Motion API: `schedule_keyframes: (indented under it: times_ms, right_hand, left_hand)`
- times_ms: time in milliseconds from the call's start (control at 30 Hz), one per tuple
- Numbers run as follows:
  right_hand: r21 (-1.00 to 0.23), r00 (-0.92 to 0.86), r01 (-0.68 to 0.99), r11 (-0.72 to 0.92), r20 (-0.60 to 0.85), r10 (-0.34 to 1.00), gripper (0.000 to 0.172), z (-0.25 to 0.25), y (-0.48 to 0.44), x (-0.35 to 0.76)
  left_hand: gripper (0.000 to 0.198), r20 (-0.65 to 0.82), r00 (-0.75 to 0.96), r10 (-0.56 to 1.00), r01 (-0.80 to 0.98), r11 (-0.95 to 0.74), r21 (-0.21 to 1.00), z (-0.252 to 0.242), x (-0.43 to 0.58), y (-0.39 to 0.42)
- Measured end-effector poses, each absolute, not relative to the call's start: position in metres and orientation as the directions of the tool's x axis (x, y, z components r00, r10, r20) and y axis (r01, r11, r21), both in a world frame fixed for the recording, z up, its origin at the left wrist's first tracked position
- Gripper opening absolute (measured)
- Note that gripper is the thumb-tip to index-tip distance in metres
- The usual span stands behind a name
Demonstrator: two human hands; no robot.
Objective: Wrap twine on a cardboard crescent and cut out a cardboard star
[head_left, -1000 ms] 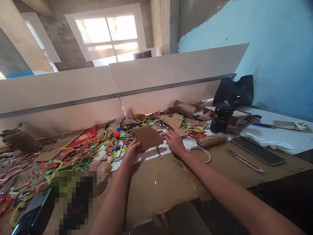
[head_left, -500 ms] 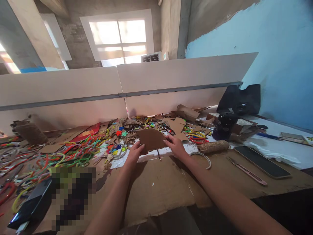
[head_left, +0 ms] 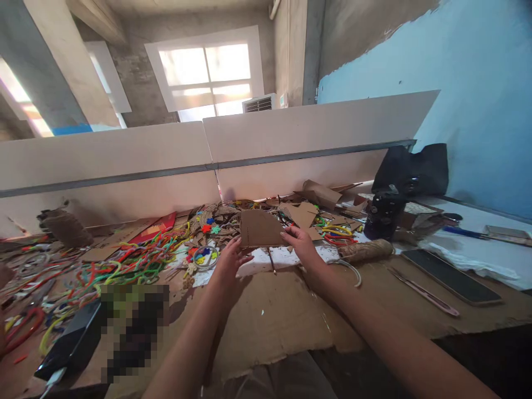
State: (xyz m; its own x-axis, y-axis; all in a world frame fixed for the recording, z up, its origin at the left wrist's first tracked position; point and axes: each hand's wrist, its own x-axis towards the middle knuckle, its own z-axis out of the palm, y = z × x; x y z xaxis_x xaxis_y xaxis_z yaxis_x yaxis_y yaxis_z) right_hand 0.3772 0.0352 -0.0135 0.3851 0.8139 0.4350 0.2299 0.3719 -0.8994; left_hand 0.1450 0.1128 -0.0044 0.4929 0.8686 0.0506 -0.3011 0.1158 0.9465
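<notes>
A brown cardboard piece (head_left: 261,228) with a curved upper right edge and a straight lower edge stands tilted up before me. My right hand (head_left: 300,244) pinches its lower right corner between thumb and fingers. Beside the lower left corner is my left hand (head_left: 230,263), its fingers apart; whether a fingertip touches the edge I cannot tell. Below the piece, a thin dark stick (head_left: 271,261) lies on white paper (head_left: 260,258). The cardboard sheet (head_left: 274,321) under my forearms covers the near part of the table.
Colourful pipe cleaners (head_left: 128,260) spread over the left side, near a black power bank (head_left: 68,338). On the right lie a twine roll (head_left: 366,251), a pink craft knife (head_left: 424,292) and a phone (head_left: 451,275). A dark cup (head_left: 383,217) stands behind. Cardboard scraps (head_left: 301,213) are heaped at the back.
The cardboard piece has turned and risen slightly, showing a lighter face. My left fingers have loosened from its corner and spread. My right hand keeps its pinch.
</notes>
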Motion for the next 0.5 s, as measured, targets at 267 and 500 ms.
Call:
schedule_keyframes:
  times_ms: [267, 500]
  right_hand:
    - [-0.938, 0.377, 0.017, 0.345, 0.326, 0.867, 0.042, 0.003, 0.002, 0.396]
    - [-0.95, 0.4, 0.041, 0.31, 0.3, 0.866, 0.033, -0.012, -0.018, 0.408]
  left_hand:
    - [0.04, -0.034, 0.542, 0.84, -0.315, 0.241, 0.918, 0.006, 0.131, 0.104]
    - [0.047, -0.109, 0.608, 0.787, -0.244, 0.316, 0.917, -0.001, 0.132, 0.082]
